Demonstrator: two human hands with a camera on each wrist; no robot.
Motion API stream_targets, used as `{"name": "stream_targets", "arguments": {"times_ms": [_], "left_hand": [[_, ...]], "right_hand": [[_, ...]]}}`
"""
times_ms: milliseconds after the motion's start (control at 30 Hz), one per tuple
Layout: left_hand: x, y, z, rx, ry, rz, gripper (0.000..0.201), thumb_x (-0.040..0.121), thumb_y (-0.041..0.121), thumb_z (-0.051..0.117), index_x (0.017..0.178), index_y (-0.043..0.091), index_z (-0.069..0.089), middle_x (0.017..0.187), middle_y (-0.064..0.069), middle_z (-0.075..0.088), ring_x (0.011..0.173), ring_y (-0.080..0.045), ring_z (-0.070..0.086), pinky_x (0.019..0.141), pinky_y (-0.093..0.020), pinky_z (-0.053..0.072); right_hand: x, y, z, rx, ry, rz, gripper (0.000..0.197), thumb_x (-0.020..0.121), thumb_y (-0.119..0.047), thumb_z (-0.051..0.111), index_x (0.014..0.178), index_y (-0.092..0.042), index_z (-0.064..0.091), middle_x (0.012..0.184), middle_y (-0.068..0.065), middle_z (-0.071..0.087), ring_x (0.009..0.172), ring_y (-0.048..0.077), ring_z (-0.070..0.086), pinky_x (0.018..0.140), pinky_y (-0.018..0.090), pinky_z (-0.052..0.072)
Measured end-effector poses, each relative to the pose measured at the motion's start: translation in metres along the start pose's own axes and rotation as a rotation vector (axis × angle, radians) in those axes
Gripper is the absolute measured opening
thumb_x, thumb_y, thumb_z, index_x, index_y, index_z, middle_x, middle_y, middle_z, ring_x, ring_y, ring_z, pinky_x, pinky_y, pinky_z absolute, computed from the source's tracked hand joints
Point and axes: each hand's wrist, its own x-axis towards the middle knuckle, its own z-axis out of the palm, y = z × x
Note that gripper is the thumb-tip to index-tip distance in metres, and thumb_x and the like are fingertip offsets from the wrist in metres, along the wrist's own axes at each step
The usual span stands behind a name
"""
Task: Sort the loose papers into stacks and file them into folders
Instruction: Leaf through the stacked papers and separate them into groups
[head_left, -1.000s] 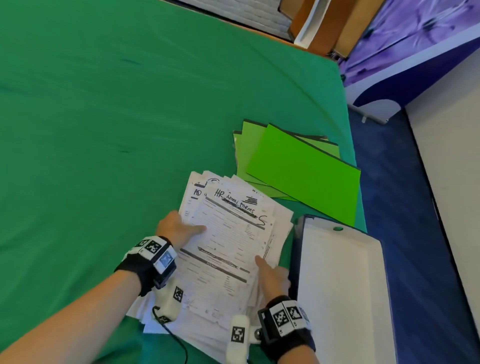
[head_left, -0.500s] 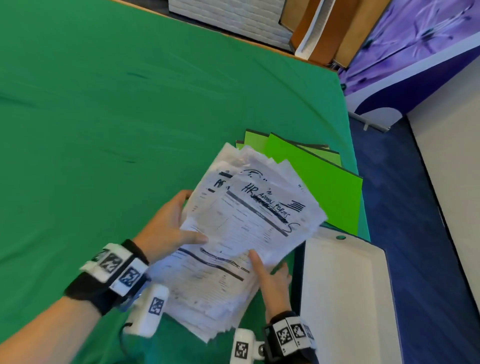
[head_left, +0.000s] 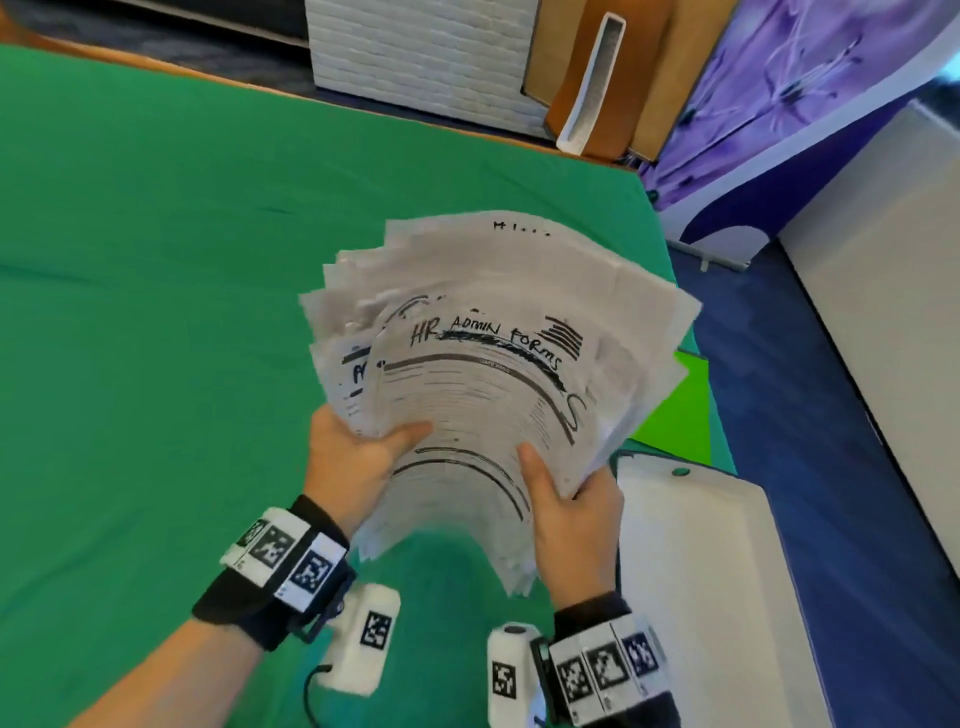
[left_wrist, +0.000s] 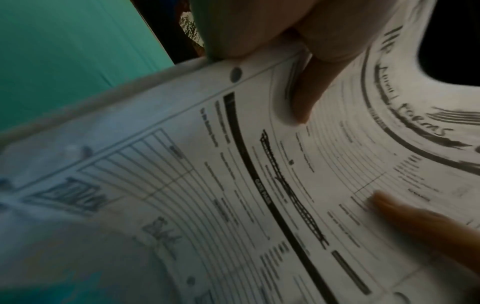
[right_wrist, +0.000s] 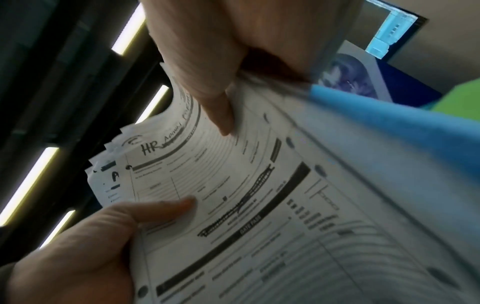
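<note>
You hold the papers (head_left: 498, 374) lifted off the green table (head_left: 156, 312), left hand (head_left: 353, 462) and right hand (head_left: 566, 509) each pinching a lower edge, thumbs on the top "HR Admin Forms" sheet. Tap the fanned, crooked edges square on the table before you deal sheets into stacks. The white tray (head_left: 701, 571) beside your right hand seems empty, and the green folders (head_left: 675, 415) lie mostly hidden behind the papers.

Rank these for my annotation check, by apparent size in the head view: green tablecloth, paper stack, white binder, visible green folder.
1. green tablecloth
2. paper stack, raised nearer the camera, which enlarges it
3. white binder, partly cut off by the frame
4. green folder, mostly hidden
</note>
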Motion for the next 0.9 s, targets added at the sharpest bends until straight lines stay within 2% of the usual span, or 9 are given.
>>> {"name": "stream_targets", "arguments": {"times_ms": [133,233,333,400,500,600,700,800,900], "left_hand": [[0.002,0.018,-0.009,-0.079,0.022,0.173,0.047,0.068,-0.009,0.079,0.103,0.019,0.066,0.108,0.005,0.072,0.097,-0.012,0.071,0.081,-0.022,0.056],[0.009,0.008,-0.022,-0.085,-0.026,0.125,0.054,0.065,0.003,0.082,0.114,0.010,0.062,0.112,-0.006,0.072,0.103,-0.021,0.069,0.087,-0.035,0.056],[0.017,-0.005,-0.031,-0.075,-0.083,0.016,0.063,0.065,0.006,0.084,0.122,0.003,0.057,0.114,-0.010,0.070,0.103,-0.023,0.069,0.090,-0.044,0.056],[0.019,-0.004,-0.034,-0.056,-0.080,0.020,0.072,0.062,0.010,0.085,0.127,0.004,0.055,0.112,-0.004,0.071,0.100,-0.016,0.070,0.085,-0.033,0.058],[0.019,0.006,-0.035,-0.012,-0.111,0.029,0.072,0.056,0.019,0.088,0.121,0.012,0.058,0.106,0.003,0.073,0.096,-0.008,0.070,0.078,-0.022,0.056],[0.023,0.006,-0.039,0.027,-0.152,-0.008,0.070,0.052,0.026,0.091,0.114,0.022,0.061,0.106,0.004,0.074,0.099,-0.010,0.069,0.083,-0.030,0.055],[0.027,0.006,-0.044,-0.050,-0.121,-0.108,0.080,0.042,0.038,0.095,0.113,0.022,0.063,0.107,0.001,0.074,0.099,-0.017,0.070,0.090,-0.045,0.054],[0.024,0.008,-0.035,-0.060,-0.117,-0.141,0.069,0.052,0.023,0.094,0.114,0.020,0.063,0.107,-0.002,0.074,0.100,-0.022,0.069,0.092,-0.054,0.052],[0.011,0.015,-0.022,-0.075,-0.131,-0.081,0.069,0.058,0.021,0.093,0.119,0.021,0.061,0.112,-0.002,0.072,0.103,-0.023,0.069,0.089,-0.056,0.053]], "right_hand": [[-0.007,-0.010,-0.003,-0.071,0.026,-0.133,0.036,0.088,-0.017,0.067,0.123,-0.019,0.059,0.116,-0.020,0.064,0.111,-0.006,0.058,0.092,0.013,0.045],[-0.014,-0.002,-0.001,-0.013,-0.046,-0.014,0.036,0.083,-0.014,0.073,0.117,-0.021,0.063,0.113,-0.011,0.069,0.109,0.002,0.062,0.093,0.017,0.049],[-0.015,0.015,-0.001,-0.048,-0.130,0.137,0.035,0.080,-0.010,0.076,0.113,-0.014,0.065,0.107,-0.002,0.072,0.101,0.008,0.067,0.094,0.030,0.053],[-0.011,0.017,-0.001,-0.017,-0.153,0.157,0.040,0.078,-0.008,0.077,0.115,-0.006,0.062,0.106,0.004,0.072,0.099,0.012,0.068,0.091,0.033,0.054],[-0.008,0.015,0.001,0.082,-0.165,0.173,0.045,0.075,-0.008,0.078,0.116,-0.009,0.060,0.109,0.002,0.072,0.101,0.012,0.068,0.085,0.023,0.055],[-0.008,0.016,0.006,0.032,-0.219,0.166,0.038,0.076,-0.015,0.078,0.111,-0.016,0.065,0.106,-0.005,0.073,0.101,0.009,0.068,0.088,0.023,0.054],[-0.009,0.015,0.008,0.058,-0.154,0.215,0.027,0.078,-0.011,0.076,0.103,-0.015,0.067,0.099,-0.004,0.075,0.096,0.011,0.070,0.091,0.033,0.054],[-0.009,0.013,0.013,-0.035,-0.142,0.197,0.014,0.086,-0.022,0.070,0.100,-0.019,0.069,0.098,0.000,0.074,0.094,0.013,0.070,0.092,0.040,0.054],[-0.012,0.000,0.016,-0.022,-0.051,0.123,0.024,0.086,-0.036,0.067,0.096,-0.014,0.071,0.090,0.003,0.075,0.087,0.019,0.071,0.081,0.041,0.058]]}}
